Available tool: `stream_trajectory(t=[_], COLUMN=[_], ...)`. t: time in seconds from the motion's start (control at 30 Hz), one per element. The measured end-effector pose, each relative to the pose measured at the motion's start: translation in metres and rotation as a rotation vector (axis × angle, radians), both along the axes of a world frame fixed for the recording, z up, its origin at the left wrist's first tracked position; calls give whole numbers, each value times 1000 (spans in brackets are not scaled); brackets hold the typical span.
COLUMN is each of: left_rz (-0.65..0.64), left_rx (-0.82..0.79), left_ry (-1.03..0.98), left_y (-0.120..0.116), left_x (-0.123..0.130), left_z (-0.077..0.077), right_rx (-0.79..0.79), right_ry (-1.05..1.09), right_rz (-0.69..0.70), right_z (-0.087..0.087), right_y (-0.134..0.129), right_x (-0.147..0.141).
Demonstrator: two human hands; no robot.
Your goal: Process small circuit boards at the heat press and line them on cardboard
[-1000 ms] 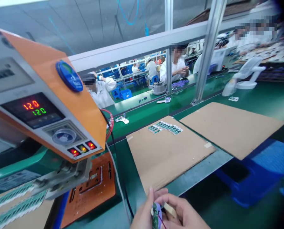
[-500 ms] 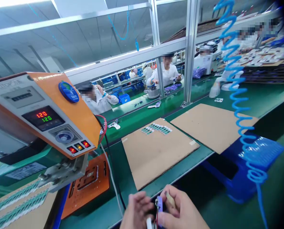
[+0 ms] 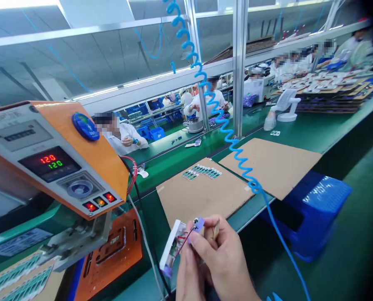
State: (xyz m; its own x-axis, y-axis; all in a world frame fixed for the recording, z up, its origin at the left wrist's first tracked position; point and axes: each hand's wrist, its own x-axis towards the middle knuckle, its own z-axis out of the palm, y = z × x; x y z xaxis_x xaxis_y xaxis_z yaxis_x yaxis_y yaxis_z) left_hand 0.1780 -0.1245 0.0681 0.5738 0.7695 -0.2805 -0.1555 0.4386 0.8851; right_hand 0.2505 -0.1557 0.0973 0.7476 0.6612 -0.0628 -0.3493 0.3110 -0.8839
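Low in the head view, my left hand (image 3: 190,271) is closed around the lower part of a white casing (image 3: 171,246) with red wires and a small circuit inside. My right hand (image 3: 224,255) pinches a small purple part (image 3: 199,225) between thumb and fingers, beside the casing's upper end. Red wires run from the casing to that purple part. A small tan piece (image 3: 216,230) also sits between the fingers of my right hand. Both hands touch each other. Beyond them, green and white strips (image 3: 201,170) lie on a cardboard sheet (image 3: 201,200).
An orange machine (image 3: 107,167) with a lit display stands at left, above an orange plate (image 3: 130,246). A coiled blue hose (image 3: 227,133) hangs in front of a second cardboard sheet (image 3: 277,163). A blue stool (image 3: 320,217) stands at right. People in white work across the bench.
Both hands have risen and come together, bringing the white casing into fuller view. The view has shifted, and the blue hose now hangs further left. The person at left has lowered an arm.
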Motion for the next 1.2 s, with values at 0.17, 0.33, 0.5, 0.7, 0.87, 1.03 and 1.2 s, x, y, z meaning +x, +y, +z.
stream_trajectory(t=[0.17,0.33,0.5,0.7,0.87,1.03,1.2], left_rz=[139,-72,72,-12,52,153,229], left_rx=[99,207,322,445,309,122,-1], left_ry=[-84,-22,115,170,124,65,81], left_y=[33,64,90,136,136,105,90], left_x=[38,43,44,54,48,24,7], left_z=[14,5,-7,6,-10,-41,-55], right_rx=[182,205,60,32,-140,-199,-218], right_ry=[246,444,371,-63,-385,-365,-371], right_rz=[0,43,196,107,-6,-97,-173], right_z=[-11,-34,-60,-66,-99,-134,-131], right_y=[25,44,49,67,63,41,42], right_x=[15,28,56,99,78,41,36])
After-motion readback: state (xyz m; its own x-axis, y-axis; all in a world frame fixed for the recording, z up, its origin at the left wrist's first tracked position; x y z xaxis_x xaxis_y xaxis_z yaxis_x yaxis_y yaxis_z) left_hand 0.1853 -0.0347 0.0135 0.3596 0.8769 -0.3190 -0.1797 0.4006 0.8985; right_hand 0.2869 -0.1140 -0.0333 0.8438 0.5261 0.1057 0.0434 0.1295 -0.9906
